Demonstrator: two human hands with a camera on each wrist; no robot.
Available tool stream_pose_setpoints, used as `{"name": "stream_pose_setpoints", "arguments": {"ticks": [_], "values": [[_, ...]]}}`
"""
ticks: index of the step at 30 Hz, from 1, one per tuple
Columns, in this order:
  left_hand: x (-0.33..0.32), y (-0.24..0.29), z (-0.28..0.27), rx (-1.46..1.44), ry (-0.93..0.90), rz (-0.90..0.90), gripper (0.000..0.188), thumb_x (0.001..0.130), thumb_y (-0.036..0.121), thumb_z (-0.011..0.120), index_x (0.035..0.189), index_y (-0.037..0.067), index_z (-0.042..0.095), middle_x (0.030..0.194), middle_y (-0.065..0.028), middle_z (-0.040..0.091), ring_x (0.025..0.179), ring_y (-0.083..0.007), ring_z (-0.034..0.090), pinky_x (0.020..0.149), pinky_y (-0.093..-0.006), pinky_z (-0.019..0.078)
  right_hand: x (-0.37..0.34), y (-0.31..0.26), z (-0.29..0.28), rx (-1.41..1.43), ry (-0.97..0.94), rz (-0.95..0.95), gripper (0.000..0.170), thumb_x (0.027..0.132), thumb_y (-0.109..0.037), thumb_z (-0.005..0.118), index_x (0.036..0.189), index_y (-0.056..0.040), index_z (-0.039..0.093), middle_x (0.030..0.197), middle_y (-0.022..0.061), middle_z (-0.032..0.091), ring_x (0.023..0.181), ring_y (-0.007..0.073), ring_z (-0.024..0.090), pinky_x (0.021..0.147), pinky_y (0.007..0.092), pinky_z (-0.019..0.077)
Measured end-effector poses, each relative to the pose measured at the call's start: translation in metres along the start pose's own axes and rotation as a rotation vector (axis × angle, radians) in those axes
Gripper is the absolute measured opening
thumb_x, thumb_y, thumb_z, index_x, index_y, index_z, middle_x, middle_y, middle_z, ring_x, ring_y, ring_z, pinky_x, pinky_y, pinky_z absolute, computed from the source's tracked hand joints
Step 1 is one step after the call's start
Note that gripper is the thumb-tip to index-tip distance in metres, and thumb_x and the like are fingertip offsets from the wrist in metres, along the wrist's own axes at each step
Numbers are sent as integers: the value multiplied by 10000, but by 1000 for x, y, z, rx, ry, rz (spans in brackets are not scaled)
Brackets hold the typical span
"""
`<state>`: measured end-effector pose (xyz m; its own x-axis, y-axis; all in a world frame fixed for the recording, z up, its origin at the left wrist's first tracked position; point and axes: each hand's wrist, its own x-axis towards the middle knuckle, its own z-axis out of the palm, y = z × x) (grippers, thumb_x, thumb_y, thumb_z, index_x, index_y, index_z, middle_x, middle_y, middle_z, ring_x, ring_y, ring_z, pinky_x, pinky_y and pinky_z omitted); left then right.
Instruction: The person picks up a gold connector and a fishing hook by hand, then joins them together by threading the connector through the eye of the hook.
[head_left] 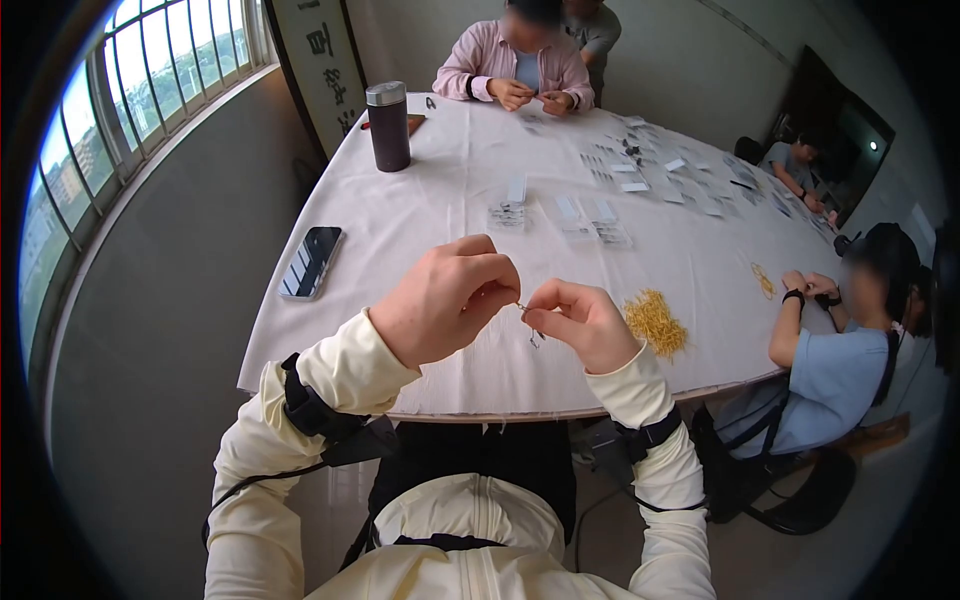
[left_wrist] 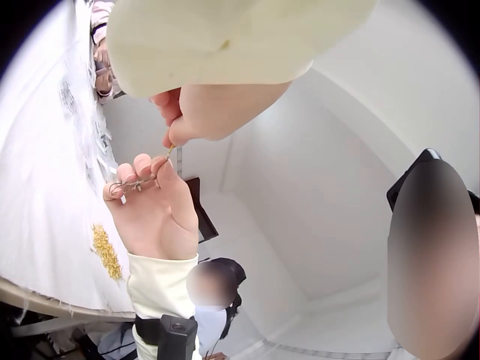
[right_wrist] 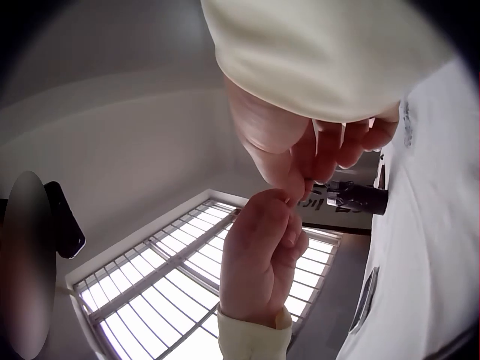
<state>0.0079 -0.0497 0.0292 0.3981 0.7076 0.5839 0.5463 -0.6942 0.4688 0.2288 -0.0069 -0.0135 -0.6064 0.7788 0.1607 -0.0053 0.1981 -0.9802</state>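
Note:
In the head view my left hand [head_left: 445,300] and right hand [head_left: 590,325] meet fingertip to fingertip above the near part of the table. Thumb and finger of the left hand pinch a tiny golden piece [left_wrist: 172,148], best seen in the left wrist view. My right hand holds thin silvery metal pieces [left_wrist: 133,184] across its curled fingers, and its thumb and forefinger touch the golden piece's lower end. Part of the silvery metal dangles below the fingers in the head view. Fingers cover most of both items in the right wrist view.
A heap of thin golden pieces [head_left: 655,323] lies right of my hands. Clear plastic boxes [head_left: 590,220] stand farther back. A phone [head_left: 311,262] and a dark tumbler [head_left: 388,127] are on the left. People sit across the table and at the right.

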Motion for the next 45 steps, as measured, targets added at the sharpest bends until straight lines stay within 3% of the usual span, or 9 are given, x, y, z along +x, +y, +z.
{"name": "stream_pose_setpoints", "arguments": {"ticks": [5, 9, 15, 23, 26, 35, 45], "values": [[4, -1, -14, -8, -65, 6, 41, 868, 22, 680, 904, 3, 682, 845, -104, 611, 658, -238, 608, 613, -319, 496, -2, -7, -7, -42, 8, -39, 221, 978, -118, 580, 1118, 16, 685, 1072, 85, 706, 1013, 130, 628, 919, 280, 482], [7, 4, -23, -26, -95, 19, 49, 881, 31, 666, 917, 0, 677, 848, -111, 615, 697, -253, 620, 642, -331, 501, 0, -16, -2, -46, 22, -61, 238, 989, -125, 557, 1138, 13, 682, 1105, 84, 699, 1030, 135, 620, 946, 291, 465], [10, 13, -29, -68, -157, 2, 62, 868, 51, 660, 909, 6, 672, 849, -138, 625, 731, -321, 637, 667, -383, 519, 2, -19, 4, -6, -90, -125, 226, 964, -102, 611, 1143, 15, 681, 1069, 72, 700, 1011, 127, 628, 914, 289, 477], [10, 22, -35, -40, -160, 42, 50, 844, 27, 656, 886, 4, 670, 852, -137, 628, 746, -329, 646, 678, -390, 525, -2, -23, 14, -88, -78, -140, 99, 902, -108, 710, 957, -36, 749, 932, 16, 687, 783, 80, 569, 720, 254, 420], [9, 23, -36, -10, -137, 79, 32, 854, 18, 672, 876, -5, 672, 838, -111, 617, 731, -275, 633, 667, -351, 511, -4, -27, 17, -120, -85, -125, 106, 890, -118, 730, 953, -34, 745, 900, 14, 685, 777, 73, 567, 720, 248, 424], [-4, 24, -35, 86, -88, 120, 18, 850, 11, 670, 866, 2, 669, 834, -104, 602, 717, -281, 629, 659, -357, 516, -4, -20, 27, -18, -126, -95, 138, 914, -112, 724, 978, 7, 693, 878, 10, 666, 787, 69, 595, 740, 226, 484], [2, 8, -34, 180, -89, 113, 31, 849, 30, 677, 874, 14, 671, 837, -102, 593, 728, -281, 625, 673, -364, 522, 14, -8, 24, -106, -119, -39, 166, 913, -162, 734, 977, -12, 704, 855, -1, 679, 721, 48, 561, 686, 215, 472]]}}
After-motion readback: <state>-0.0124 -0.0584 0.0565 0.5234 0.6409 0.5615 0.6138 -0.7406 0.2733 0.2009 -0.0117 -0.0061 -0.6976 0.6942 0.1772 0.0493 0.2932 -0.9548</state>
